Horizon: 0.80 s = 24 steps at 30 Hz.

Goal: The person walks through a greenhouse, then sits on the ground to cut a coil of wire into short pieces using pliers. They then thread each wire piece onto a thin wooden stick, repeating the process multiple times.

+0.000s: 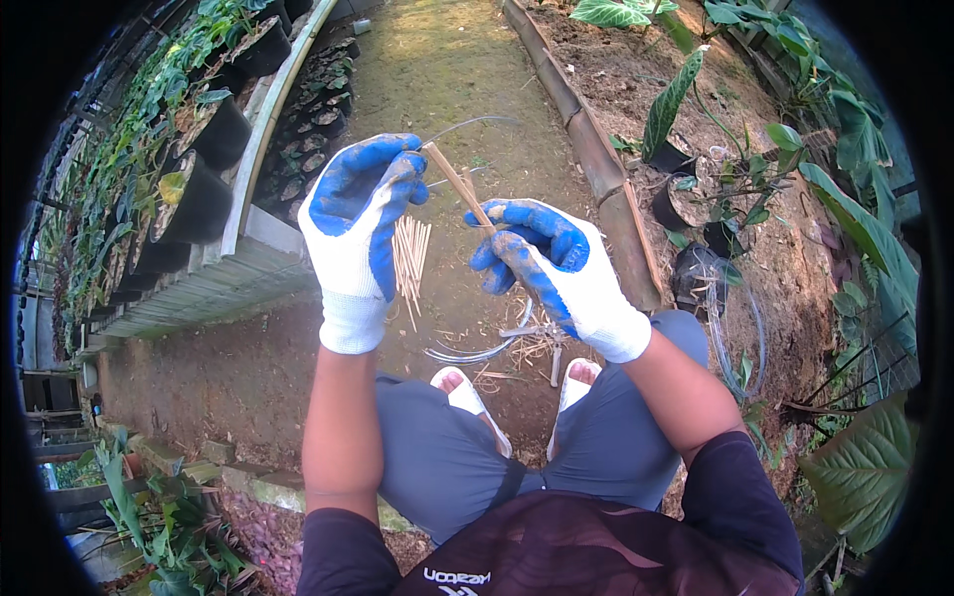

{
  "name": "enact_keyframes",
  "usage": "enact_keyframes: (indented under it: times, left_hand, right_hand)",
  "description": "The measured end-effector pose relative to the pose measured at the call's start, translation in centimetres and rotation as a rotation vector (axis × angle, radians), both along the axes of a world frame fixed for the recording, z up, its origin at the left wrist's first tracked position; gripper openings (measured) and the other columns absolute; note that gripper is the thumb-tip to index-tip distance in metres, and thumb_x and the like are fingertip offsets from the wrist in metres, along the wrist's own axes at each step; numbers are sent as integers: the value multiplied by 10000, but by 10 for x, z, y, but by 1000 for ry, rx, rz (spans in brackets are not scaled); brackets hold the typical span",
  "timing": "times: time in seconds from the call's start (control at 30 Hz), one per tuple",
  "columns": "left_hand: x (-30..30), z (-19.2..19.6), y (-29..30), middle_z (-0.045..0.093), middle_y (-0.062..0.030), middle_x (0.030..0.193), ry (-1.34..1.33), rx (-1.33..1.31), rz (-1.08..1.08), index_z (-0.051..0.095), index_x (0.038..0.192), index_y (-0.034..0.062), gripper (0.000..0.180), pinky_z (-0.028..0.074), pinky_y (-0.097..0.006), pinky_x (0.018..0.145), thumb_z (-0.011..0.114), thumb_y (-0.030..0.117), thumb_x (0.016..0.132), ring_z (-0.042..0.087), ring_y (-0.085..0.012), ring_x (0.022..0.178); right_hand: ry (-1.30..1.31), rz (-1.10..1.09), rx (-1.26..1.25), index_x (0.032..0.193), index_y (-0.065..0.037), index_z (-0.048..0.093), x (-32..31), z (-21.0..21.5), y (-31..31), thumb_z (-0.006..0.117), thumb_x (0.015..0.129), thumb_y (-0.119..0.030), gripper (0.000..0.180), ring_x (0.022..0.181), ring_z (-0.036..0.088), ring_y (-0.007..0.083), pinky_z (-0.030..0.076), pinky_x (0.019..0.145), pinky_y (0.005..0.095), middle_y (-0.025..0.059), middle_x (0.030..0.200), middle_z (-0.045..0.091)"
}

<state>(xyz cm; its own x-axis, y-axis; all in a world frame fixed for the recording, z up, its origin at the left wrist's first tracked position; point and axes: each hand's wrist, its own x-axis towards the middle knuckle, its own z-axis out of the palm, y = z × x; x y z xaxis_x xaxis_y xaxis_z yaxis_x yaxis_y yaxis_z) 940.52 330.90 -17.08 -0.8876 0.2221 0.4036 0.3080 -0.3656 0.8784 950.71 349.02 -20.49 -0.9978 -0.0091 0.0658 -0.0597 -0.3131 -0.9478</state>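
My left hand (pixel 363 204), in a white glove with a blue coated palm, is closed in a pinch on a thin, pale wire (pixel 477 120). The wire curves out to the right from the fingertips. A short bamboo stick (pixel 454 177) slants between the hands, its upper end beside my left fingertips. My right hand (pixel 547 260), gloved the same way, grips the stick's lower end between thumb and fingers. Behind it a second short piece of wood shows in part. Below the hands, a bundle of thin sticks (pixel 410 260) lies on the ground.
Between my feet and the bundle lie loose wire lengths (pixel 467 355), wood shavings (pixel 537 348) and a grey tool handle (pixel 556 366). Black plant pots (pixel 204 214) line a block ledge on the left. A tile edging (pixel 601 164) borders the planted bed on the right, near coiled clear tubing (pixel 760 328).
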Motion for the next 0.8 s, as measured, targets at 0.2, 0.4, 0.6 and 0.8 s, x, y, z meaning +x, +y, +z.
enact_keyframes:
  times: [0.2, 0.4, 0.6, 0.8]
  left_hand:
    - [7, 4, 1, 739, -97, 1102, -5, -32, 63, 693, 1180, -23, 239, 529, -258, 735, 729, 26, 949, 667, -117, 860]
    - [12, 6, 1, 744, -99, 1118, 1, -12, 93, 697, 1185, -14, 247, 535, -251, 733, 735, 34, 946, 680, -112, 879]
    - [12, 4, 2, 748, -97, 1109, 34, -30, 106, 697, 1186, -12, 264, 536, -239, 727, 749, 45, 933, 685, -107, 873]
    - [11, 4, 2, 739, -111, 1126, 79, -19, 89, 687, 1186, -31, 272, 549, -238, 792, 744, 54, 934, 693, -122, 926]
  right_hand:
    - [-24, 55, -81, 1341, 24, 596, 5, 2, -8, 632, 1053, -156, 341, 794, 679, 120, 579, 745, 277, 109, 1013, 737]
    - [-31, 41, -89, 1345, 25, 580, 8, 4, -12, 640, 1052, -162, 352, 781, 676, 116, 575, 732, 272, 102, 1021, 735]
    - [-18, 23, -98, 1344, 14, 581, 10, 4, -13, 641, 1052, -164, 347, 781, 675, 114, 574, 719, 272, 97, 1016, 733]
    - [-27, 36, -108, 1343, 13, 581, 10, 4, -12, 641, 1052, -163, 345, 782, 673, 113, 573, 710, 269, 99, 1023, 732]
